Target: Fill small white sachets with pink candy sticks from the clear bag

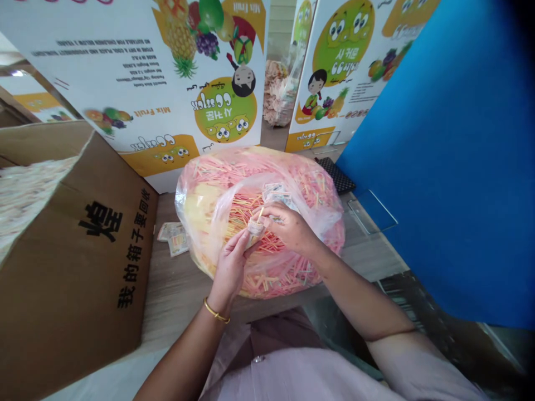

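The left hand [228, 269] is clenching a small printed paper sachet [254, 227], holding it steady while the right hand [289, 227] is pinching a thin yellow stick [261, 214] against it, directly above a plastic bag [307, 186] of pink and yellow sticks lying on the wooden surface [178, 295].

A small printed packet [254, 228] sits gripped in a person's left hand [229, 267] while the right hand [288, 225] pinches a thin yellow stick [261, 214] at its top, over a bulging clear plastic bag [292, 172] packed with loose pink, yellow and orange sticks [246, 211].
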`<action>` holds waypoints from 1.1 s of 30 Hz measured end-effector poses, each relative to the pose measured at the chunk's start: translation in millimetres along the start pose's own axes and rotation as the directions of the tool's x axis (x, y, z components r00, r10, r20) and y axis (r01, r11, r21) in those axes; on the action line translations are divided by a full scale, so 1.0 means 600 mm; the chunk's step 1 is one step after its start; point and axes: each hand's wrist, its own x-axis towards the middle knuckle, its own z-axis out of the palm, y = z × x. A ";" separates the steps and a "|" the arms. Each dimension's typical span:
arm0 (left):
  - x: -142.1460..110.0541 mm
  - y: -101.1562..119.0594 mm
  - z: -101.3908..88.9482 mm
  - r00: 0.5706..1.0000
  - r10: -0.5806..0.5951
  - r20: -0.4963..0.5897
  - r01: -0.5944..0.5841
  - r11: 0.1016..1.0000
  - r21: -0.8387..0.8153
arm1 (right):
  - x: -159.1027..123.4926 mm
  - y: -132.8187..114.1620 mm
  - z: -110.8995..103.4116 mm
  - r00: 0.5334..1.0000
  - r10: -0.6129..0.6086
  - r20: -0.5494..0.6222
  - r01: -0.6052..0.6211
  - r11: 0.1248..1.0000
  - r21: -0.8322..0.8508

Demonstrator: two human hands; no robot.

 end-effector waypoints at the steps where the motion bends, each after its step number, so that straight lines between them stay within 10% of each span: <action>1: -0.001 0.001 0.000 1.000 0.002 0.002 -0.002 1.000 0.015 | 0.000 0.001 0.002 0.999 0.028 0.039 -0.031 0.997 0.074; 5: -0.005 0.004 0.001 1.000 -0.015 0.013 0.014 0.999 0.029 | 0.004 -0.005 -0.007 0.983 0.021 0.182 -0.072 0.958 0.276; 17: -0.022 0.019 0.012 0.995 -0.092 0.050 0.094 0.995 -0.034 | 0.006 -0.011 -0.006 0.943 0.030 0.332 -0.029 1.000 -0.008; 24: -0.086 0.056 -0.008 0.980 0.178 0.085 -0.197 0.905 0.378 | -0.009 -0.038 0.003 0.966 -0.038 0.255 0.027 0.999 0.047; 26: -0.099 0.079 -0.038 0.926 0.373 -0.062 -0.308 0.839 0.448 | -0.010 -0.035 -0.008 0.993 -0.021 0.113 0.018 1.000 0.026; 30: -0.069 0.105 -0.155 0.623 0.690 -0.370 -0.375 0.678 0.633 | -0.011 0.000 -0.043 0.987 0.063 -0.145 -0.055 0.997 0.057; 33: -0.007 0.087 -0.249 0.636 0.610 -0.473 -0.199 0.721 0.664 | -0.015 0.034 -0.060 0.969 0.123 -0.215 -0.106 0.990 0.091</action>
